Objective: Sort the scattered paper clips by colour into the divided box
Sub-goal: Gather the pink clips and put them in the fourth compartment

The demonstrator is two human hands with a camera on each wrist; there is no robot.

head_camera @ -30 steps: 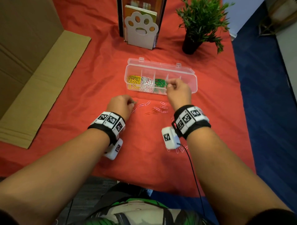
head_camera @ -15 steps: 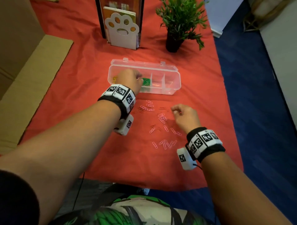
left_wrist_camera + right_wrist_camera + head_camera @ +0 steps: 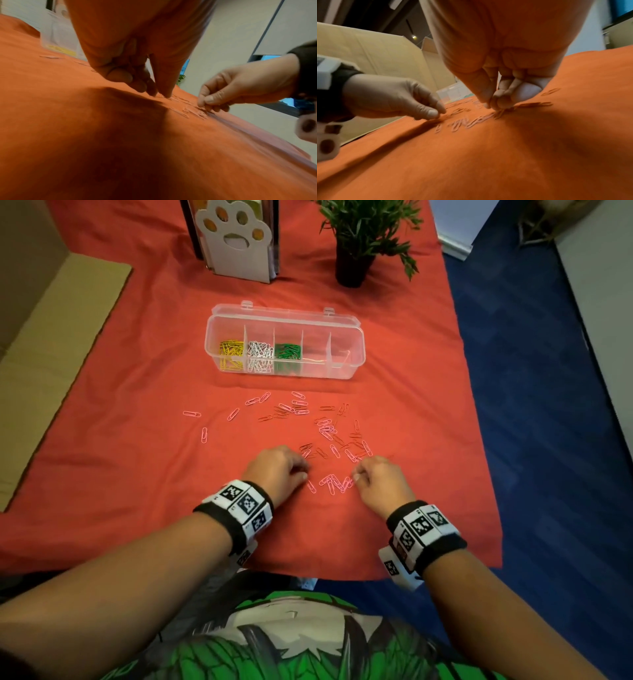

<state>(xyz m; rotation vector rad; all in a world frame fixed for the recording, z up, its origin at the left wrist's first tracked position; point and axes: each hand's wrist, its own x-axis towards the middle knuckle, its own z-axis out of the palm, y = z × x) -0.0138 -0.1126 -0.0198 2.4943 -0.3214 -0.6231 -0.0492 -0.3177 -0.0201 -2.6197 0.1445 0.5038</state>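
Note:
The clear divided box lies open at the middle of the red cloth, with yellow clips, white clips and green clips in its three left compartments. Pink and dark red clips lie scattered on the cloth in front of it. My left hand is low on the cloth with its curled fingertips pinched down on a clip. To its right, my right hand pinches a pink clip at the edge of a small pink cluster.
A paw-print bookend and a potted plant stand behind the box. Cardboard lies along the left side. The cloth's right edge drops to blue floor, and its front edge is near my wrists.
My left hand has come back from the box down to the clips near the front. My right hand has shifted a little toward the pink cluster. My head has tilted.

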